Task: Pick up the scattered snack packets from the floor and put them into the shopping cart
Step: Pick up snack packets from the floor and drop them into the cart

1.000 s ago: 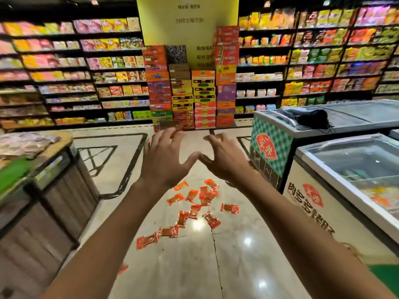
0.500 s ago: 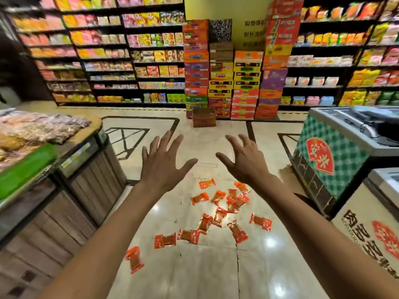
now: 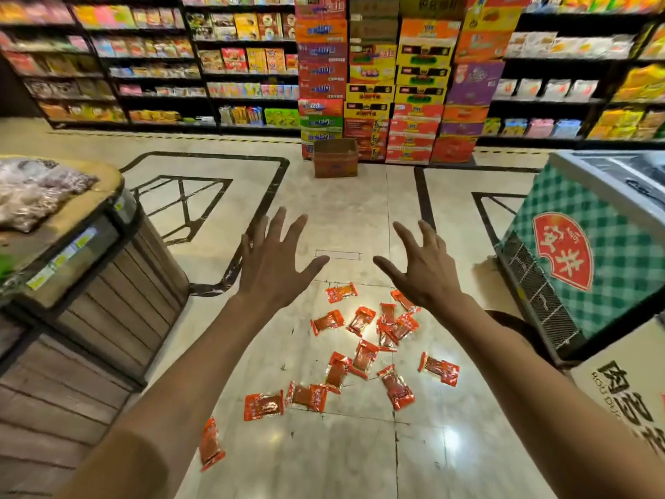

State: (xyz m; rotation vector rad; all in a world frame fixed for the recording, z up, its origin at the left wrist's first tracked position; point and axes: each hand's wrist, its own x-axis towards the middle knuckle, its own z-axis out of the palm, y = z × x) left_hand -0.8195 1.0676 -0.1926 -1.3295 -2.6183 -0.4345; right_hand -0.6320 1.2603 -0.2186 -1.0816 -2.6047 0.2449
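Several orange-red snack packets (image 3: 361, 320) lie scattered on the glossy tiled floor in front of me, from one near the left at the bottom (image 3: 211, 442) to one at the right (image 3: 439, 369). My left hand (image 3: 275, 262) is stretched out above the packets, palm down, fingers spread, holding nothing. My right hand (image 3: 419, 271) hovers beside it over the far end of the pile, fingers also apart and empty. No shopping cart is in view.
A wooden display stand (image 3: 90, 282) with bagged goods stands at the left. A chest freezer with green check side (image 3: 593, 253) stands at the right. A cardboard box (image 3: 335, 158) sits before stacked cartons (image 3: 388, 84); shelves line the back.
The view has tilted down and nearer to the packets. My hands have drifted apart from almost touching and now hang lower, over the pile, fingers spread wider.
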